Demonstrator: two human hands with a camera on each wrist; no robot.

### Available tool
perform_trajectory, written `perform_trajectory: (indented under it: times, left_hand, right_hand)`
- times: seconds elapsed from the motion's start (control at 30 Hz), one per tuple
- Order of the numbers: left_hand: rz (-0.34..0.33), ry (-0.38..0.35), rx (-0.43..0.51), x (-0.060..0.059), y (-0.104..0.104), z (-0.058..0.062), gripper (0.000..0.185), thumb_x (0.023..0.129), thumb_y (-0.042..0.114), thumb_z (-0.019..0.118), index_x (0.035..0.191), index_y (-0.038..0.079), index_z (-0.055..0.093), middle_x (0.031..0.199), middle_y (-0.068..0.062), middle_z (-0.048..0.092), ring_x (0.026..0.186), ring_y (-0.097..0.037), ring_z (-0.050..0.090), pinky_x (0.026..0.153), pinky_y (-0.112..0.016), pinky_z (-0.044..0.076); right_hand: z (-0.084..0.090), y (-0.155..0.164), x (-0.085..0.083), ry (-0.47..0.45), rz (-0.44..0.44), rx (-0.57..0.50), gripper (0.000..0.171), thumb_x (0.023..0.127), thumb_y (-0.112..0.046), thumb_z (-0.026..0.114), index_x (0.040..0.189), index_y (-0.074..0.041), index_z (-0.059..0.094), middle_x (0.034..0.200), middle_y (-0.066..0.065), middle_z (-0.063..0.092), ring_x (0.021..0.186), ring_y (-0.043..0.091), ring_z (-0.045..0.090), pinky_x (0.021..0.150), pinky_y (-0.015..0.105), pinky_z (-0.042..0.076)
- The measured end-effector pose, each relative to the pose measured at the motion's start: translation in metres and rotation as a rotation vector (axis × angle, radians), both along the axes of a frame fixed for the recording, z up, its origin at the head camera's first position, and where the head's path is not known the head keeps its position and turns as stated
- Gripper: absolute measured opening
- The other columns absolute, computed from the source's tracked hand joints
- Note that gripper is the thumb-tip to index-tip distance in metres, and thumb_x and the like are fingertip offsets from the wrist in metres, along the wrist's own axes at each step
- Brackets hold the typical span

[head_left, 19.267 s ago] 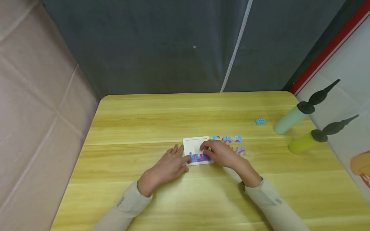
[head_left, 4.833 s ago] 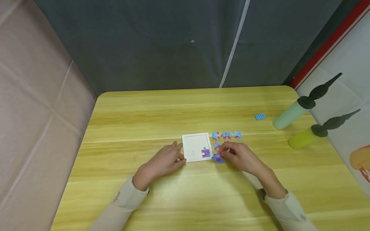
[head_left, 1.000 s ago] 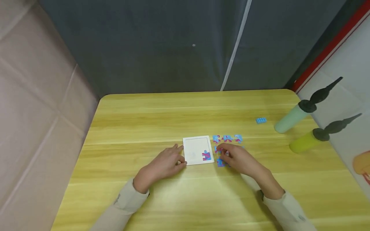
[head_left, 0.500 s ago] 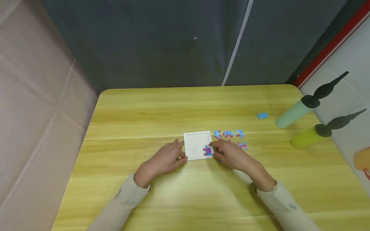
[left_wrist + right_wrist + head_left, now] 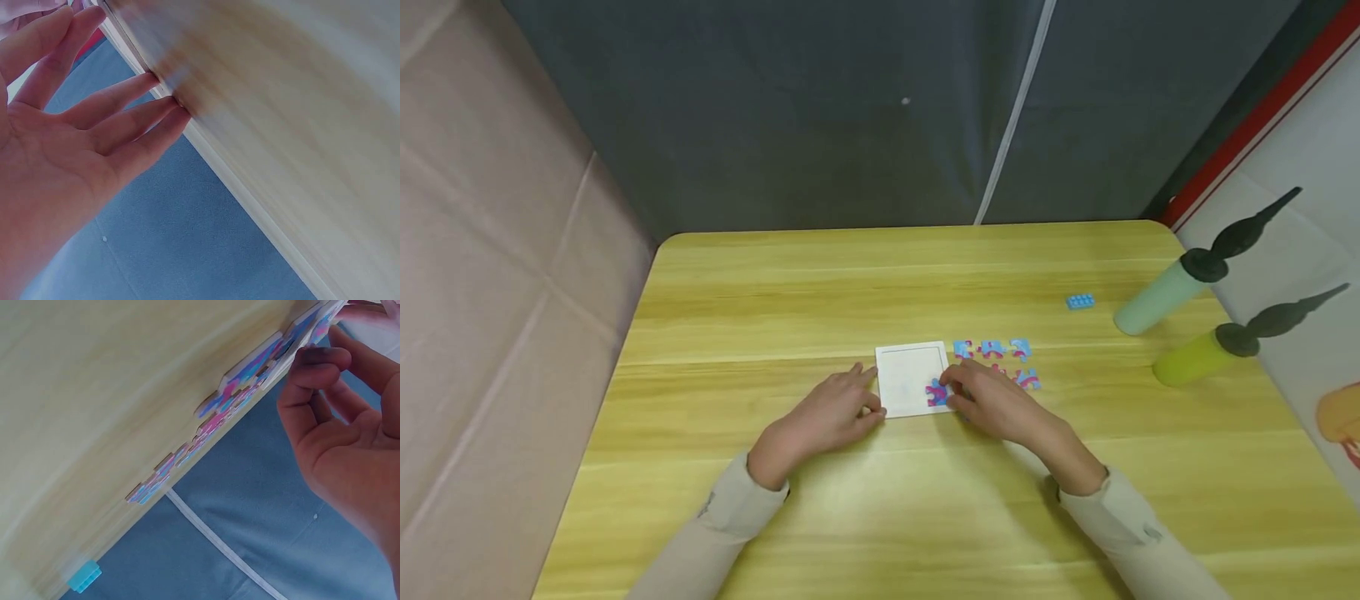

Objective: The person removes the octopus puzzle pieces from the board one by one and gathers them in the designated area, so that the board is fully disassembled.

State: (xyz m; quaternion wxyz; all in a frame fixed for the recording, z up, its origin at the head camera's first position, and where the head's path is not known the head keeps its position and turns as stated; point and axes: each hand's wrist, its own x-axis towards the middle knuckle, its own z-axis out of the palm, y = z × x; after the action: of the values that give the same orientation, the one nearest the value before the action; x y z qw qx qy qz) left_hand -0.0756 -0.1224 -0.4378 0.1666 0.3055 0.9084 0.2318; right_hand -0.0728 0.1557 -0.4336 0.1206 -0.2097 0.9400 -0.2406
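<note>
A white square puzzle tray (image 5: 904, 379) lies mid-table with one pink-and-blue puzzle piece (image 5: 935, 393) in its lower right corner. My right hand (image 5: 1000, 404) pinches that piece at its right edge; the right wrist view shows the piece (image 5: 320, 328) at the thumb and fingertip. Along the tray's left side, my left hand (image 5: 827, 417) rests with fingers extended, fingertips at the tray's edge. Several loose puzzle pieces (image 5: 992, 348) lie right of the tray, some of them hidden under my right hand.
A blue toy brick (image 5: 1080, 302) sits farther back on the right of the wooden table (image 5: 775, 300). Beyond it stand a pale green air pump (image 5: 1161, 296) and a yellow-green air pump (image 5: 1197, 360), both with black tops, near the right edge.
Earlier a row of pieces filled the tray's bottom; now a single piece shows there. My right hand has moved left from the loose pieces to this piece. The left hand stays at the tray.
</note>
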Motion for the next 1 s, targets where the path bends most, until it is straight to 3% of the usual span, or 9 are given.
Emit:
perform_trajectory:
  times: [0.27, 0.57, 1.0]
  left_hand:
    - [0.001, 0.004, 0.001, 0.001, 0.0, 0.0, 0.025, 0.102, 0.028, 0.065, 0.104, 0.01, 0.082, 0.159, -0.024, 0.044, 0.152, -0.048, 0.033, 0.122, -0.059, 0.033]
    - [0.006, -0.006, 0.003, 0.001, 0.001, 0.001, 0.025, 0.102, 0.029, 0.064, 0.104, 0.01, 0.082, 0.16, -0.024, 0.042, 0.153, -0.048, 0.031, 0.123, -0.059, 0.032]
    - [0.004, 0.009, 0.003, 0.002, 0.003, 0.003, 0.023, 0.102, 0.027, 0.065, 0.102, 0.011, 0.082, 0.16, -0.024, 0.043, 0.152, -0.049, 0.033, 0.122, -0.059, 0.033]
  right_hand:
    - [-0.001, -0.002, -0.003, 0.011, -0.04, -0.072, 0.006, 0.098, -0.006, 0.064, 0.101, -0.011, 0.066, 0.084, -0.003, 0.066, 0.064, 0.008, 0.051, 0.06, 0.023, 0.043]
    - [0.001, -0.002, -0.002, 0.032, -0.055, -0.114, 0.007, 0.099, -0.006, 0.064, 0.103, -0.011, 0.068, 0.081, -0.001, 0.069, 0.062, 0.005, 0.054, 0.058, 0.022, 0.046]
    - [0.003, 0.011, 0.0, -0.008, -0.087, -0.157, 0.004, 0.1, -0.01, 0.066, 0.103, -0.012, 0.068, 0.08, -0.001, 0.068, 0.065, 0.009, 0.052, 0.056, 0.023, 0.044]
